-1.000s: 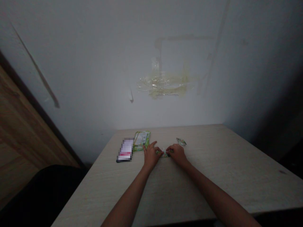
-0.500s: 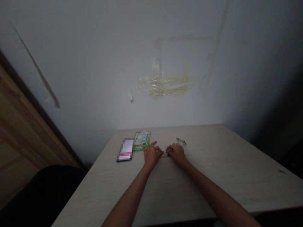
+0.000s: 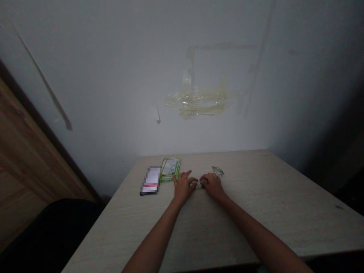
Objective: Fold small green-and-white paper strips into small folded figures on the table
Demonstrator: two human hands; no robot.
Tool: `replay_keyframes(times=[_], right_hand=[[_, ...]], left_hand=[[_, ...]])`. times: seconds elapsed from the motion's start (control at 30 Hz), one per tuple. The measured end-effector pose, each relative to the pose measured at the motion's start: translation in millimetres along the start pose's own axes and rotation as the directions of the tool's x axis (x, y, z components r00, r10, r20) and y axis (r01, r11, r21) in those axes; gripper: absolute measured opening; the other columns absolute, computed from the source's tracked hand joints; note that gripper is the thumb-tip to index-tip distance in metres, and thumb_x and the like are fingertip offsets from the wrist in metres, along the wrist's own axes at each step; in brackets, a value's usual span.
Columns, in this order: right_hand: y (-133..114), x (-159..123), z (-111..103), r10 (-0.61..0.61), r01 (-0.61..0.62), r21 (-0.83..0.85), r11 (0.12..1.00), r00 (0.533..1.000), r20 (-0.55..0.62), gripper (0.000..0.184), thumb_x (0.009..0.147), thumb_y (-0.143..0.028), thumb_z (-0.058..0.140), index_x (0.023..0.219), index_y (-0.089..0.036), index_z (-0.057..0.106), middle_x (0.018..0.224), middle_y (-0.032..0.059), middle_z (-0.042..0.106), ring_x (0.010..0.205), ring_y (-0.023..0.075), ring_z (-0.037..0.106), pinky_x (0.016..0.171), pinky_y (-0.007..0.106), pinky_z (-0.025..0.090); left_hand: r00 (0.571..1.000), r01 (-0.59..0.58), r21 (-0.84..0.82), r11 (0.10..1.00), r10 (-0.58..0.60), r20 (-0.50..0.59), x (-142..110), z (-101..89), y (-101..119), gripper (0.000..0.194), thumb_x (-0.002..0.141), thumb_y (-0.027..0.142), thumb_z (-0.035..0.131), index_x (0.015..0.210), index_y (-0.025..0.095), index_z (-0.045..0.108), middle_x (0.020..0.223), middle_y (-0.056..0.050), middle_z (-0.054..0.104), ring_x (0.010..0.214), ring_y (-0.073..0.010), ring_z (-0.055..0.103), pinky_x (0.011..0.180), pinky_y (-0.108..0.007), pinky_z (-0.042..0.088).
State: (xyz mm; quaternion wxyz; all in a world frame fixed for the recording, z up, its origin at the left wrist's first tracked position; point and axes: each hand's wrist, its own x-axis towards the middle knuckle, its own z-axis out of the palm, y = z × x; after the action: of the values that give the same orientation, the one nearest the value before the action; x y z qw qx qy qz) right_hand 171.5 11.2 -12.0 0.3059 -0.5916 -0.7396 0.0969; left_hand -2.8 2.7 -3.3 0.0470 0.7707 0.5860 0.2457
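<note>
Left hand [image 3: 182, 187] and right hand [image 3: 212, 185] curl fingers at the small green-printed piece [image 3: 199, 186] between them on the table [image 3: 244, 180], actual grip unconfirmable; light, even fingertip pressure should best steady it.

The left hand [image 3: 183, 186] and right hand [image 3: 213, 185] partly hid the paper [image 3: 199, 186]. Left of it, the phone [image 3: 152, 180] looked blurry.

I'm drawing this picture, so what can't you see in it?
Head view:
Small greenish piece: partly hidden by the left hand and right hand.
Phone-like device: screen blurred by pixels.
Green-edged stack: print too small to read.
Dark shape: cut off by the left edge.
</note>
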Motion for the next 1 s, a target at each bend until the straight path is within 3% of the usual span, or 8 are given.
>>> replay_keyframes(times=[0.17, 0.4, 0.57, 0.77, 1.0], right_hand=[[7.0, 1.0, 2.6, 0.006, -0.005, 0.031, 0.999, 0.999, -0.04, 0.014, 0.083, -0.026, 0.061, 0.093, -0.021, 0.069, 0.096, 0.0062, 0.064, 0.099, 0.0211, 0.055, 0.091, 0.032, 0.035], [18.1, 1.9, 4.5, -0.029, 0.038, 0.101, 0.994, 0.996, -0.089, 0.021, 0.079, -0.023, 0.063, 0.099, -0.015, 0.066, 0.089, 0.007, 0.063, 0.091, 0.0222, 0.056, 0.086, 0.032, 0.04], [21.6, 1.8, 5.3, -0.022, 0.035, 0.11, 0.993, 0.993, -0.118, 0.022, 0.079, -0.024, 0.062, 0.099, -0.016, 0.065, 0.088, 0.0065, 0.062, 0.09, 0.0228, 0.056, 0.085, 0.033, 0.042], [23.3, 2.8, 4.3, -0.028, 0.043, 0.119, 0.992, 0.992, -0.122, 0.025, 0.078, -0.023, 0.06, 0.102, -0.016, 0.064, 0.087, 0.0068, 0.062, 0.089, 0.0236, 0.056, 0.085, 0.035, 0.043], [25.1, 0.8, -0.3, -0.025, 0.073, 0.288, 0.955, 0.986, -0.167, 0.037, 0.076, -0.017, 0.055, 0.113, -0.016, 0.058, 0.096, 0.0068, 0.066, 0.1, 0.0233, 0.058, 0.096, 0.038, 0.042]], left_hand=[[0.992, -0.118, -0.013, 0.993, 0.118, 0.036, -0.8, 2.3, -2.2, 0.021, 0.086, 0.034, 0.057, 0.103, 0.037, 0.069, 0.143, 0.007, 0.05, 0.142, -0.0304, 0.024, 0.111, -0.069, 0.006], [0.965, -0.2, -0.079, 0.977, 0.21, 0.157, -1.7, -1.7, -10.2, 0.033, 0.09, 0.025, 0.049, 0.118, 0.034, 0.063, 0.132, 0.0, 0.061, 0.14, -0.024, 0.032, 0.114, -0.064, 0.003], [0.974, -0.172, -0.109, 0.979, 0.186, 0.132, -2.5, -3.8, -9.0, 0.026, 0.084, 0.033, 0.061, 0.108, 0.037, 0.068, 0.124, 0.0, 0.065, 0.131, -0.0251, 0.04, 0.114, -0.063, 0.002], [0.979, -0.169, -0.097, 0.981, 0.179, 0.102, -5.6, -9.8, 0.1, 0.018, 0.082, 0.041, 0.064, 0.098, 0.039, 0.072, 0.109, 0.0, 0.068, 0.119, -0.0246, 0.046, 0.109, -0.068, 0.001], [0.989, -0.151, 0.013, 0.988, 0.151, 0.001, -7.9, -12.7, 0.6, 0.015, 0.084, 0.04, 0.062, 0.094, 0.038, 0.073, 0.104, -0.001, 0.066, 0.117, -0.0254, 0.045, 0.108, -0.071, -0.004]])
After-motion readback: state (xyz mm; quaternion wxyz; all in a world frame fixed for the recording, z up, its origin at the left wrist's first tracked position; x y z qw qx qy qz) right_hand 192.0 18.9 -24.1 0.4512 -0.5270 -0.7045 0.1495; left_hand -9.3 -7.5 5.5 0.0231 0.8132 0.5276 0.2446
